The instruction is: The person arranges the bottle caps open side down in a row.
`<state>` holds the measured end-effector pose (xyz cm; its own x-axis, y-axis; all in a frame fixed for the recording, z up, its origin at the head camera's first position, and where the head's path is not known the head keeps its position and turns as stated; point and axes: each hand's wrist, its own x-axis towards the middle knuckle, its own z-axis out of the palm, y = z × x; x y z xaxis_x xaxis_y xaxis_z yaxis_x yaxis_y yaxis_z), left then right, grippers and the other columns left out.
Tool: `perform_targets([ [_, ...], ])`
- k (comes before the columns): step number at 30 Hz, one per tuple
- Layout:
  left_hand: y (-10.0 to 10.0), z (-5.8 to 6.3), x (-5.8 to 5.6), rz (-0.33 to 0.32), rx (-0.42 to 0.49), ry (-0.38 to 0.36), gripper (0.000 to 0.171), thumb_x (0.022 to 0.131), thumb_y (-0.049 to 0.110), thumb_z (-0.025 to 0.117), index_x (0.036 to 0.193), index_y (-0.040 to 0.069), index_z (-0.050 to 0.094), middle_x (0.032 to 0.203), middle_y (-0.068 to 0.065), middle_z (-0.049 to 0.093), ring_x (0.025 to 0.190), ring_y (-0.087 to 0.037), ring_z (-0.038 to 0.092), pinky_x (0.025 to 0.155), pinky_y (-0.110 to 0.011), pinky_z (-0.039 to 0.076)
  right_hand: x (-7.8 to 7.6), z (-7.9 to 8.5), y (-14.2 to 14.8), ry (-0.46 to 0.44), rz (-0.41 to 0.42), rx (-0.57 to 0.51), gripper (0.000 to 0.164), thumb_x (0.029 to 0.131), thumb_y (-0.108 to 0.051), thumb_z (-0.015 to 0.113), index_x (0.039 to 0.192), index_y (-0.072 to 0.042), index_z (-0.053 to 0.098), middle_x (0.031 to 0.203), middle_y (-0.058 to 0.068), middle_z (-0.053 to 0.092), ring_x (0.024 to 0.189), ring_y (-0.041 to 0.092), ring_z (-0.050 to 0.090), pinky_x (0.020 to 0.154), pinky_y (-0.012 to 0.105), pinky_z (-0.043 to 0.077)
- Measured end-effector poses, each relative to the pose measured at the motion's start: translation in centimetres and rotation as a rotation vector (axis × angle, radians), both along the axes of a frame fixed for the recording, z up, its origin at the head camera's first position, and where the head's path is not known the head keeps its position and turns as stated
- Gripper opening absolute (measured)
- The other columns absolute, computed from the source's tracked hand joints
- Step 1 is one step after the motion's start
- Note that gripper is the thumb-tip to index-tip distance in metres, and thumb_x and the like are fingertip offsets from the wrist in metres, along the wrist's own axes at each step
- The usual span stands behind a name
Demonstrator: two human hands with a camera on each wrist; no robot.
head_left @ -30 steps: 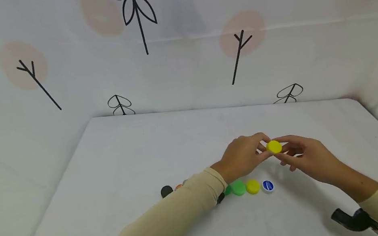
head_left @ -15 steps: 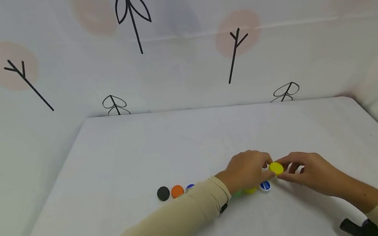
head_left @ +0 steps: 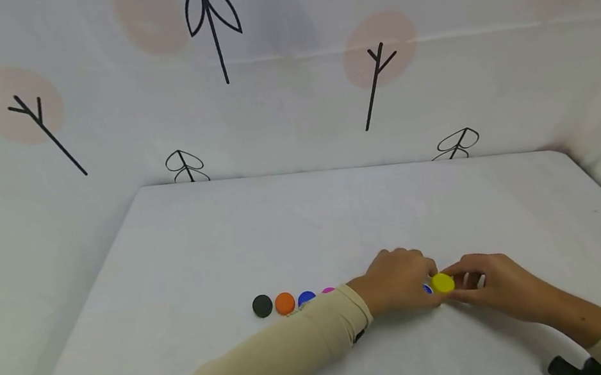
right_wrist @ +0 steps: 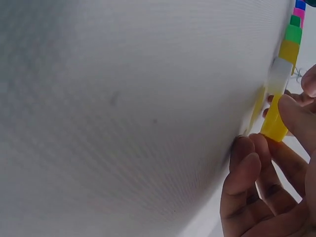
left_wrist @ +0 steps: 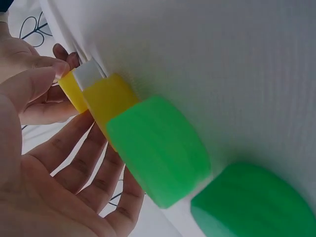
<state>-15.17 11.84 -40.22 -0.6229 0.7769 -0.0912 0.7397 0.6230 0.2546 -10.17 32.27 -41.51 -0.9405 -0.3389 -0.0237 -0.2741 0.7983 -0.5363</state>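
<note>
A yellow bottle cap is pinched between both hands at the right end of a row of caps. My left hand grips its left side with thumb and finger, while my right hand pinches it from the right. Just left of it, a white cap with a blue label is mostly hidden by the left hand. The left wrist view shows the white cap, another yellow cap, a light green cap and a darker green cap in line.
Farther left in the row lie a black cap, an orange cap, a blue cap and a pink cap. The left sleeve covers part of the row. A white cloth covers the table.
Both hands have lowered the yellow cap toward the near side, bringing it beside the white cap at the row's right end. The left forearm now uncovers more caps at the left.
</note>
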Motion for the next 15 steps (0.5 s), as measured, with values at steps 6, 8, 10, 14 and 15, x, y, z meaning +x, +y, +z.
perform_targets([
  [6,-0.09,-0.04,0.26,-0.017,-0.062,0.030,0.033,0.089,0.055,0.066,0.113,0.033,0.071,0.093,0.016,0.059,0.082,-0.003,0.050,0.071,-0.023,0.042,-0.01,-0.48,-0.26,-0.017,0.000,0.043,0.035,0.080,-0.027,0.083,0.111,-0.012,0.076,0.079,-0.013,0.059,0.069,-0.002,0.050,0.061,0.019,0.048],
  [8,-0.05,-0.09,0.30,-0.021,-0.098,0.047,0.036,0.089,0.057,0.066,0.116,0.034,0.069,0.098,0.016,0.060,0.085,-0.003,0.050,0.074,-0.024,0.044,0.05,-0.55,-0.38,-0.006,-0.006,0.073,0.036,0.080,-0.028,0.083,0.111,-0.012,0.076,0.080,-0.013,0.058,0.069,-0.002,0.049,0.060,0.019,0.046],
  [10,-0.07,-0.13,0.36,-0.027,-0.123,0.061,0.038,0.089,0.057,0.066,0.118,0.033,0.068,0.103,0.015,0.060,0.088,-0.004,0.051,0.076,-0.024,0.045,0.13,-0.63,-0.46,0.020,-0.009,0.103,0.037,0.080,-0.029,0.084,0.112,-0.013,0.076,0.080,-0.014,0.057,0.070,-0.003,0.047,0.060,0.018,0.045],
  [14,-0.36,0.10,0.48,-0.031,-0.141,0.085,0.044,0.089,0.059,0.064,0.124,0.033,0.065,0.112,0.014,0.062,0.096,-0.005,0.055,0.082,-0.026,0.048,0.26,-0.70,-0.38,0.073,0.004,0.153,0.037,0.079,-0.029,0.084,0.112,-0.014,0.076,0.080,-0.015,0.056,0.069,-0.004,0.045,0.059,0.018,0.044],
  [15,-0.61,0.34,0.49,-0.030,-0.139,0.092,0.046,0.090,0.060,0.063,0.127,0.033,0.064,0.115,0.014,0.062,0.099,-0.005,0.056,0.084,-0.027,0.048,0.30,-0.63,-0.33,0.071,0.009,0.167,0.039,0.079,-0.029,0.084,0.113,-0.014,0.076,0.081,-0.015,0.056,0.068,-0.004,0.044,0.058,0.018,0.043],
])
